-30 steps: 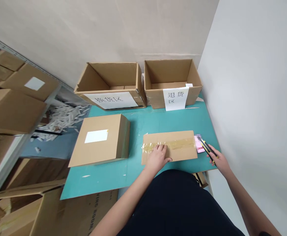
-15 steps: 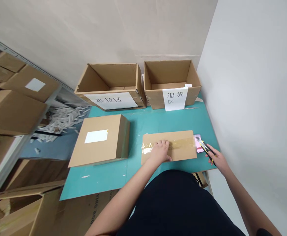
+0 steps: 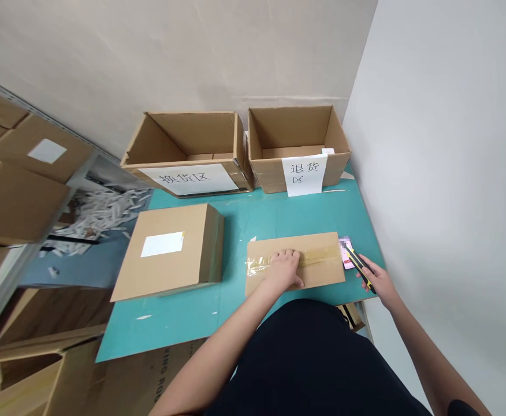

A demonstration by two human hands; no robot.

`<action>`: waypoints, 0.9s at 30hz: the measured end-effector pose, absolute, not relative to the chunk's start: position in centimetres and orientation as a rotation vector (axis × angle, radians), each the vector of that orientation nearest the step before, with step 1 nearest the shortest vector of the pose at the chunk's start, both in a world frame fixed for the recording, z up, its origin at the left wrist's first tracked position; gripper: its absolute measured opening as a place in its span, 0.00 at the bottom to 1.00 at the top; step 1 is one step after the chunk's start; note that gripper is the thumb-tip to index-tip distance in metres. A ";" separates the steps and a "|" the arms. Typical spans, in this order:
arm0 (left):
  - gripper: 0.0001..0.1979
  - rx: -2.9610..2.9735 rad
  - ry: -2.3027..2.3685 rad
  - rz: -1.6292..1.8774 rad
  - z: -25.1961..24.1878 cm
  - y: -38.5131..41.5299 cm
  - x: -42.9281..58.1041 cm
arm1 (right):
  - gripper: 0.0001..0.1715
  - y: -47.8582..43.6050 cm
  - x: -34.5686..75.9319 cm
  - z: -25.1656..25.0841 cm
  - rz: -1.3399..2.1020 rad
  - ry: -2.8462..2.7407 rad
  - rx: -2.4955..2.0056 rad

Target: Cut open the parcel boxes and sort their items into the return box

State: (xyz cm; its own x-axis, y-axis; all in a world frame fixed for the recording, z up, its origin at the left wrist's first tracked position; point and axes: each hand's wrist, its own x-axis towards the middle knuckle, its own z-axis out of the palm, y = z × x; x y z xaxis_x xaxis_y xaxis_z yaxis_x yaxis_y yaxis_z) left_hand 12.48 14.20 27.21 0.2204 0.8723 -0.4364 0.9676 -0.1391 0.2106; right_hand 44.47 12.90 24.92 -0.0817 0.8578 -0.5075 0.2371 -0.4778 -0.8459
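- Left hand (image 3: 282, 271), fingers spread flat on flat brown cardboard box (image 3: 294, 264), beside clear tan packing tape (image 3: 307, 257).
- Right hand (image 3: 376, 278), fingers closed round yellow-and-black utility knife (image 3: 357, 267).
- Risk: box shifting, knife slipping toward left hand.

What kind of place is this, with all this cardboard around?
Probably a warehouse returns station: paper signs reading "exchange area" and "returns area" hang on open cartons, a taped carton lies on a teal table, and shelved cartons stand nearby.

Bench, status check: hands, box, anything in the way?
Left hand resting on taped cardboard box. Right hand gripping yellow-and-black utility knife. Pink slip, partly blurred, lies at the box's right end.
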 end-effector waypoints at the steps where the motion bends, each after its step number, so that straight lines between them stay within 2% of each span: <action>1: 0.34 2.057 1.695 -0.300 27.2 14.2 12.2 | 0.52 12.8 44.5 24.8 1.606 -1.188 -1.683; 17: 0.25 2.007 1.701 -0.188 27.0 13.0 10.2 | 0.46 13.1 45.7 26.1 1.821 -1.284 -1.720; 23: 0.24 2.004 1.693 -0.157 27.1 12.7 10.1 | 0.45 12.9 46.1 25.6 1.818 -1.312 -1.716; 27: 0.27 2.035 1.704 -0.164 27.3 12.8 10.6 | 0.48 12.7 46.2 24.7 1.819 -1.304 -1.708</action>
State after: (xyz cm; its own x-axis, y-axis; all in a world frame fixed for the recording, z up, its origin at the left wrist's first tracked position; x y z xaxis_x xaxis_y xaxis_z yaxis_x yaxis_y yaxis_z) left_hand 10.60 12.78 27.34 0.2189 0.8961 -0.3861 0.9533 -0.1120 0.2804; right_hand 46.19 12.66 24.74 -0.2304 0.7540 -0.6151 0.3402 -0.5299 -0.7769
